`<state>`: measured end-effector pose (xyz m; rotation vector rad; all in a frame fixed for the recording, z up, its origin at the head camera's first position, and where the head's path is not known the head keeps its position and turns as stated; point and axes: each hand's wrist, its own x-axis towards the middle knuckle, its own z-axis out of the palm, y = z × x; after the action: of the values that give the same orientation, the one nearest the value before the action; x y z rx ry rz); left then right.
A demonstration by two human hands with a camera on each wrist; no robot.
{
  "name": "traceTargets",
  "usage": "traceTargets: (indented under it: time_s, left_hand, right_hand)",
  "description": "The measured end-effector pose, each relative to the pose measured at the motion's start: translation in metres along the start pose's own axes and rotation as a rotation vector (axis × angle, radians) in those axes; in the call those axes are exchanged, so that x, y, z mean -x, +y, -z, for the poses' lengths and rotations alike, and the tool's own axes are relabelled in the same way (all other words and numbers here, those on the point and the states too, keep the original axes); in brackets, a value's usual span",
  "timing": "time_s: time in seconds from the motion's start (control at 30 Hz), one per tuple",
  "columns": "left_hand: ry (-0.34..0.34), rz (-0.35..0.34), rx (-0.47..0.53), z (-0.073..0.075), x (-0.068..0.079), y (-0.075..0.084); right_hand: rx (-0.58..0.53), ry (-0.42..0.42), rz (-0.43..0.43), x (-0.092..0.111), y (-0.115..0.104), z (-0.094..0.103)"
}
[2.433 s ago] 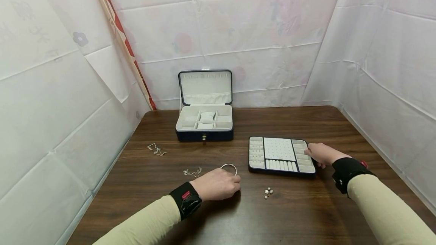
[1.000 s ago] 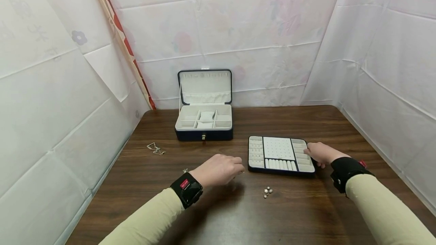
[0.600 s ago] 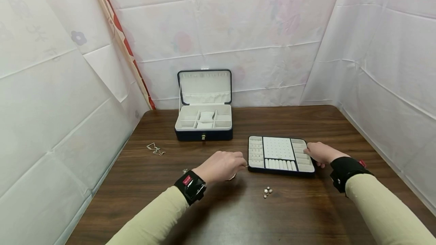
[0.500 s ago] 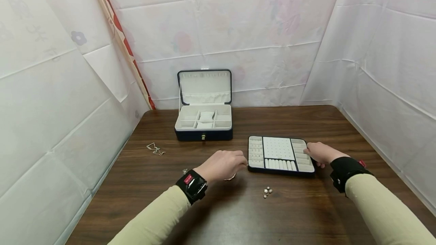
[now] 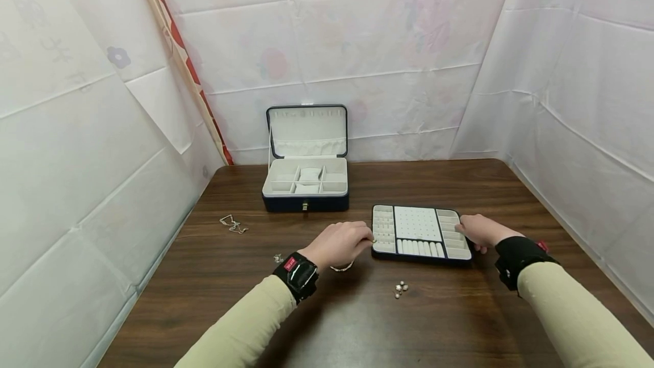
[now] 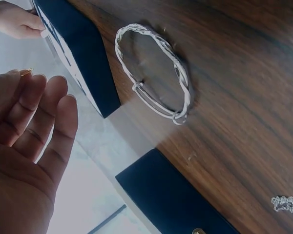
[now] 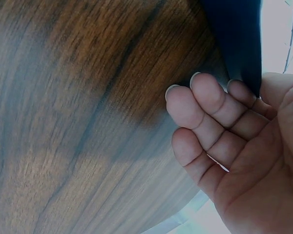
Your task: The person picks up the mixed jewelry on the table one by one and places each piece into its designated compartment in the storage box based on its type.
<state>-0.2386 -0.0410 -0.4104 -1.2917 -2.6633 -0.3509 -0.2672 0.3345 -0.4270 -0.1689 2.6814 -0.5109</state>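
Observation:
My left hand [image 5: 339, 243] pinches a tiny gold-coloured piece of jewellery [image 6: 27, 72] between thumb and forefinger; its exact kind is too small to make out. The fingertips are at the left edge of the jewellery tray [image 5: 447, 251], a navy tray with white compartments, a dotted panel and ring rolls. At the tray's right side my right hand [image 5: 480, 231] grips the edge, thumb over the rim and fingers lower down. A twisted silver bangle [image 6: 183, 80] lies on the table below the left hand, partly hidden by it in the head view.
An open navy jewellery box [image 5: 306, 203] with white compartments stands at the back of the wooden table [image 5: 434, 328]. Silver chains lie at left, one farther off [image 5: 234, 224], another chain [image 5: 278, 258] near the left wrist. Several pearl-like pieces [image 5: 401, 288] lie before the tray.
My left hand has lifted from beside the bangle and moved right and away to the tray's left edge, carrying the small gold piece. The right hand keeps its grip on the tray.

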Motion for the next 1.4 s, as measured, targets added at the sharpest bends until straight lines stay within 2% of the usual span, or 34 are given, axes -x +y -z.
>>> traceTargets:
  time_s: [0.2, 0.67, 1.13, 1.4]
  left_hand:
    - [-0.007, 0.040, 0.039, -0.001, -0.005, 0.001]
    - [-0.008, 0.079, 0.122, -0.008, -0.019, 0.006]
    - [-0.011, 0.159, 0.257, -0.011, -0.028, 0.010]
    - [0.009, 0.172, 0.343, -0.017, -0.036, 0.012]
  right_hand:
    - [-0.003, 0.007, 0.001, 0.001, -0.001, -0.001]
    - [-0.008, 0.012, 0.006, 0.003, -0.002, -0.001]
    - [-0.019, 0.011, 0.007, 0.003, -0.003, 0.000]
    - [-0.015, 0.014, -0.004, 0.003, -0.002, -0.001]
